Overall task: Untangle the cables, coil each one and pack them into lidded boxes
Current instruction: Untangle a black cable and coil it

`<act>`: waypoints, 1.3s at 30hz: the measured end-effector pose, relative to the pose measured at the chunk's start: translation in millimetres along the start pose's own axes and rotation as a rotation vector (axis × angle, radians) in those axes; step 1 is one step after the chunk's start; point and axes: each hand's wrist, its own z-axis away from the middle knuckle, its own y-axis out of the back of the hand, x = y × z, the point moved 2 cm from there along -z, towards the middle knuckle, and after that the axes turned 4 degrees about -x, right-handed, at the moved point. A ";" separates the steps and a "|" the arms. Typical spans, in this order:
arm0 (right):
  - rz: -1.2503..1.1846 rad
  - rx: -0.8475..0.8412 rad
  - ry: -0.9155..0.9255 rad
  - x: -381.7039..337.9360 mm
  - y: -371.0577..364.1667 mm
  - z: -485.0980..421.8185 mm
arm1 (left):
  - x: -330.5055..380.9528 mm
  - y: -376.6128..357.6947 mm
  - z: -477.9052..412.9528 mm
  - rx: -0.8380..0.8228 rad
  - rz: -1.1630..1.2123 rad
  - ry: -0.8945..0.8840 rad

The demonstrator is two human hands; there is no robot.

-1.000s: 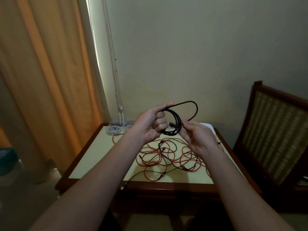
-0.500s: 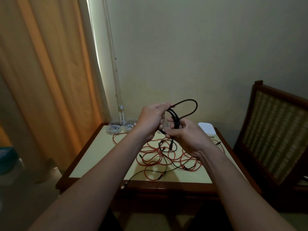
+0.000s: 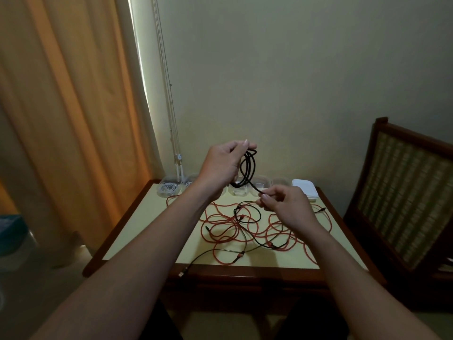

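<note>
Head cam: left hand (image 3: 223, 165) pinches the top of the black cable coil (image 3: 248, 168), holding it up above the far edge of the table (image 3: 153, 209). Right hand (image 3: 285, 204) pinches the coil's loose tail, lower and to the right. Red cable tangle (image 3: 228, 222) lies spread on the tabletop. Clear boxes (image 3: 239, 191) line the far edge; the leftmost box (image 3: 169, 188) holds a white cable.

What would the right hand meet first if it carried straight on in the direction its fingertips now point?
Probably the lower loops of the black cable coil hanging from the left hand; the right hand points leftward at it, pinching its loose end. Depth is unclear, so it might miss.
</note>
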 end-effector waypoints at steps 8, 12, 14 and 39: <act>0.248 0.166 -0.098 55.9 8.6 -6.8 | 11.8 -3.2 -1.2 -0.071 0.050 0.000; 0.283 0.213 -0.110 70.0 11.2 -7.3 | 4.5 -5.9 -2.1 -0.086 0.082 0.055; 0.317 0.234 -0.084 70.2 10.8 -6.3 | -1.6 -5.3 -3.2 -0.084 0.180 0.102; -1.444 -0.016 -0.282 -29.4 -13.7 4.9 | -14.7 -20.8 -2.9 0.027 1.001 0.420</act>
